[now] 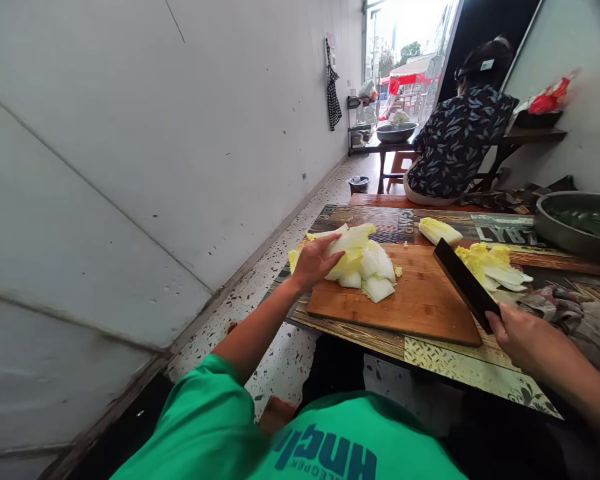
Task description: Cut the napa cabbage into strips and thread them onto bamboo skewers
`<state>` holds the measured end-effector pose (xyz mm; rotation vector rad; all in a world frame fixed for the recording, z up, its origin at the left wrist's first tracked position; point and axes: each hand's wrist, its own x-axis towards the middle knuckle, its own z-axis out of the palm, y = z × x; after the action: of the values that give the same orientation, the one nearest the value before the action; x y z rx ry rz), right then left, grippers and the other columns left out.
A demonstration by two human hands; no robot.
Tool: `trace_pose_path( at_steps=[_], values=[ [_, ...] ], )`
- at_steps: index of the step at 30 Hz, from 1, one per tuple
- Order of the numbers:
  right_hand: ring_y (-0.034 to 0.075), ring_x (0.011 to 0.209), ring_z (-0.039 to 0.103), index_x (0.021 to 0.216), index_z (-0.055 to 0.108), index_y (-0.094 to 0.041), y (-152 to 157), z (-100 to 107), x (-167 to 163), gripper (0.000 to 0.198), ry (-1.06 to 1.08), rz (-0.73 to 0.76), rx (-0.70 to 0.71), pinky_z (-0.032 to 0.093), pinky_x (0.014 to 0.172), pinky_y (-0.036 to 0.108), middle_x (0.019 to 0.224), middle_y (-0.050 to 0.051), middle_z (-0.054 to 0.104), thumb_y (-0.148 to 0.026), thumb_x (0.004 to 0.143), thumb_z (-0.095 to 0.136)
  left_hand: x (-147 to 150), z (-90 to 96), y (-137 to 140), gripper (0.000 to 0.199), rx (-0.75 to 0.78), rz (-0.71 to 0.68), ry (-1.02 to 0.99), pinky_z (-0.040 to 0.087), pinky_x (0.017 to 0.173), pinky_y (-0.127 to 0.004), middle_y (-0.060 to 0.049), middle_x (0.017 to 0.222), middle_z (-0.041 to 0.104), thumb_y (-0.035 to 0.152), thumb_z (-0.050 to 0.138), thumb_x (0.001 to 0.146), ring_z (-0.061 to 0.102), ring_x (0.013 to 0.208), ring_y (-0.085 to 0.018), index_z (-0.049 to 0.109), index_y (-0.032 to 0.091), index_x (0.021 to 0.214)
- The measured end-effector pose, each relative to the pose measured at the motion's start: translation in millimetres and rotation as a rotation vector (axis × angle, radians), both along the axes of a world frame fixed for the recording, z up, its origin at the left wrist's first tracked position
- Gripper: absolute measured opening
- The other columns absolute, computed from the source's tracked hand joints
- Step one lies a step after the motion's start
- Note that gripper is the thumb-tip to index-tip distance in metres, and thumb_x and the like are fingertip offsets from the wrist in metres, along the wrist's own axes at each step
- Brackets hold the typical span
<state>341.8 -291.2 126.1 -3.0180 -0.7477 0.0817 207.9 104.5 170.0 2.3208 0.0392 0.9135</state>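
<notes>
My left hand [316, 264] is at the left end of the wooden cutting board [420, 303], with pale napa cabbage leaves [355, 240] between its thumb and fingers. More cut cabbage pieces [379, 263] lie heaped just right of that hand. At the board's right end, my right hand [517, 330] is closed round the handle of a dark cleaver [460, 280]. Its blade stands on edge, apart from the heap. Beyond the blade lie loose yellow and white cabbage leaves [500, 267]. Behind the board rests an uncut-looking cabbage piece [439, 231].
A large metal basin [580, 223] with greens stands at the table's right. Crumpled grey cloth [580, 320] lies in front of it. Ahead, a person [463, 133] in a patterned shirt sits facing away, near another basin [397, 132]. A white wall [205, 133] runs along the left.
</notes>
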Motion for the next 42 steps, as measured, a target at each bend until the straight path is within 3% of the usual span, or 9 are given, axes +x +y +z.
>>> trace_pose_path(
  at_steps=[4, 10, 13, 16, 19, 24, 27, 31, 42],
  values=[
    [0.026, 0.074, 0.065, 0.088, 0.05, -0.021, 10.2, 21.6, -12.0, 0.025, 0.1, -0.04, -0.042, 0.031, 0.06, 0.032, 0.081, 0.013, 0.065, -0.03, 0.102, 0.031, 25.9, 5.9, -43.7, 0.035, -0.194, -0.2, 0.026, 0.053, 0.093, -0.031, -0.008, 0.116, 0.074, 0.036, 0.065, 0.09, 0.068, 0.103, -0.02, 0.068, 0.017, 0.12],
    [0.02, 0.061, 0.062, 0.097, 0.056, -0.017, 10.3, 48.1, -21.7, 0.028, 0.276, -0.154, 0.072, 0.037, 0.062, 0.029, 0.07, 0.007, 0.065, -0.029, 0.102, 0.031, 59.2, -18.1, -139.1, 0.017, -0.982, -0.331, 0.507, 0.043, 0.056, -0.017, 0.002, 0.067, 0.062, 0.026, 0.065, 0.091, 0.054, 0.059, -0.008, 0.066, 0.014, 0.079],
    [0.019, 0.056, 0.06, 0.096, 0.058, -0.017, 5.9, 53.9, -25.6, 0.029, 0.276, -0.166, 0.121, 0.036, 0.06, 0.029, 0.061, 0.005, 0.064, -0.029, 0.101, 0.033, 67.7, -25.8, -177.6, 0.01, -1.31, -0.322, 0.628, 0.048, 0.057, -0.019, 0.003, 0.071, 0.062, 0.022, 0.064, 0.091, 0.057, 0.058, -0.008, 0.059, 0.016, 0.085],
    [0.02, 0.055, 0.06, 0.094, 0.06, -0.017, 2.0, 56.6, -30.6, 0.028, 0.211, -0.155, 0.108, 0.035, 0.058, 0.029, 0.061, 0.006, 0.065, -0.03, 0.099, 0.036, 60.6, -27.5, -194.6, 0.006, -1.391, -0.356, 0.672, 0.056, 0.073, -0.025, -0.002, 0.084, 0.068, 0.018, 0.061, 0.093, 0.068, 0.072, -0.01, 0.055, 0.017, 0.093],
    [0.022, 0.064, 0.063, 0.094, 0.06, -0.017, -3.4, 57.2, -35.4, 0.028, 0.119, -0.151, 0.063, 0.033, 0.058, 0.03, 0.071, 0.01, 0.069, -0.031, 0.099, 0.036, 40.6, -29.9, -189.6, 0.008, -1.087, -0.382, 0.755, 0.058, 0.078, -0.03, -0.005, 0.084, 0.071, 0.015, 0.06, 0.092, 0.071, 0.075, -0.014, 0.06, 0.016, 0.1],
    [0.024, 0.074, 0.066, 0.097, 0.059, -0.017, -10.6, 59.2, -36.2, 0.029, 0.021, -0.039, 0.008, 0.031, 0.059, 0.029, 0.082, 0.012, 0.071, -0.034, 0.1, 0.035, 30.0, -38.9, -173.7, 0.014, 0.193, -0.285, 0.352, 0.052, 0.099, -0.039, -0.01, 0.111, 0.073, 0.018, 0.06, 0.093, 0.067, 0.108, -0.024, 0.07, 0.019, 0.103],
    [0.024, 0.075, 0.066, 0.099, 0.06, -0.018, -7.6, 65.0, -28.5, 0.031, -0.004, 0.083, -0.05, 0.028, 0.057, 0.029, 0.087, 0.012, 0.072, -0.036, 0.101, 0.035, 44.4, -46.6, -181.3, 0.019, 0.621, -0.232, 0.304, 0.052, 0.094, -0.039, -0.012, 0.114, 0.071, 0.018, 0.054, 0.097, 0.064, 0.108, -0.025, 0.067, 0.017, 0.111],
    [0.023, 0.076, 0.066, 0.097, 0.062, -0.017, 0.6, 72.2, -15.3, 0.03, 0.011, 0.199, -0.132, 0.028, 0.058, 0.029, 0.088, 0.012, 0.072, -0.035, 0.101, 0.038, 58.0, -54.1, -194.5, 0.02, 0.795, -0.217, 0.402, 0.052, 0.082, -0.039, -0.013, 0.103, 0.071, 0.018, 0.05, 0.099, 0.065, 0.099, -0.027, 0.069, 0.013, 0.102],
    [0.021, 0.076, 0.068, 0.087, 0.063, -0.018, 2.0, 55.0, 9.2, 0.024, 0.062, 0.345, -0.051, 0.035, 0.063, 0.027, 0.083, 0.01, 0.073, -0.03, 0.099, 0.045, 58.9, -62.1, -191.3, 0.018, 0.721, -0.247, 0.41, 0.052, 0.084, -0.038, -0.011, 0.099, 0.07, 0.018, 0.052, 0.098, 0.063, 0.097, -0.026, 0.069, 0.013, 0.096]
  ],
)
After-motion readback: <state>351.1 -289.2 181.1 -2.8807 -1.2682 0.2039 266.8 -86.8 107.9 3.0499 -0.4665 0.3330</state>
